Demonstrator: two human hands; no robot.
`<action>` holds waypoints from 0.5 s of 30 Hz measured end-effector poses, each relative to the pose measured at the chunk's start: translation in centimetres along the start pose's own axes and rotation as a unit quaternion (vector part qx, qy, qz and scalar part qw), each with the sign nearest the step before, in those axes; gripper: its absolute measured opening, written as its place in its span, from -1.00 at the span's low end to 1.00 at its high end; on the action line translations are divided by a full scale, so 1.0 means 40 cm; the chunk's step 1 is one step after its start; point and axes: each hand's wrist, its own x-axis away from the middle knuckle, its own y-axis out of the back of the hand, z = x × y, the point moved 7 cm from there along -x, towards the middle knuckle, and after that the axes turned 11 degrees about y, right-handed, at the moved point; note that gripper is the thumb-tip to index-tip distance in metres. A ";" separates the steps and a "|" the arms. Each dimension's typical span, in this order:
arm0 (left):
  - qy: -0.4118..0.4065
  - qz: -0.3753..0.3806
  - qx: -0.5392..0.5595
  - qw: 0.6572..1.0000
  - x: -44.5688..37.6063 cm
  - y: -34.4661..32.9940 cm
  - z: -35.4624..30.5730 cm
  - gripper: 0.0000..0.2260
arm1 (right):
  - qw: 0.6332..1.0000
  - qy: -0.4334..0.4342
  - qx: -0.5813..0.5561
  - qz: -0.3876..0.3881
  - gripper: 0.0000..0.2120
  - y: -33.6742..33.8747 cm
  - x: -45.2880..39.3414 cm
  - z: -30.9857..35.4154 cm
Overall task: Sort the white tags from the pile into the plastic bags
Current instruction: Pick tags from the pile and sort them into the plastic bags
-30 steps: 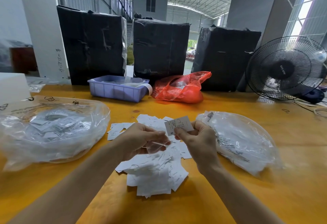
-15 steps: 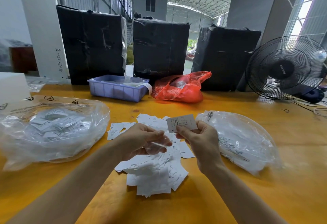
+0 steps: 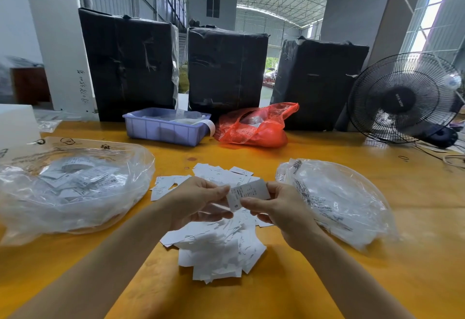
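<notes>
A pile of white tags point(image 3: 219, 245) lies on the yellow table point(image 3: 289, 288) in front of me. Above the pile, one white tag point(image 3: 247, 194) marked S is held between both hands. My left hand point(image 3: 198, 201) pinches its left edge and my right hand point(image 3: 279, 208) pinches its right side and lower edge. A clear plastic bag point(image 3: 70, 187) holding several tags lies to the left. Another clear plastic bag point(image 3: 337, 200), flatter, lies to the right, touching my right hand's side.
At the back stand a lilac plastic tray point(image 3: 163, 130), a red plastic bag point(image 3: 254, 127), three black wrapped bales point(image 3: 226, 67) and a black fan point(image 3: 402, 99) on the right. A white block point(image 3: 15, 122) sits at the far left.
The tag has come down and left from the right hand's raised hold. My left hand has taken hold of its left edge, so both hands grip it now.
</notes>
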 end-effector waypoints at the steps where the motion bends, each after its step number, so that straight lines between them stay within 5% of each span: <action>1: 0.000 -0.004 -0.008 1.000 -0.001 -0.002 0.001 -0.77 | 1.000 0.009 0.023 0.017 -0.84 -0.003 0.000 0.002; 5: 0.005 -0.007 -0.043 0.999 -0.004 -0.017 0.012 -0.72 | 0.994 0.028 0.090 0.055 -0.93 -0.024 0.002 0.005; 15: -0.034 -0.018 0.009 0.999 -0.018 -0.054 0.020 -0.69 | 0.999 0.025 0.038 -0.005 -0.72 -0.024 0.002 -0.003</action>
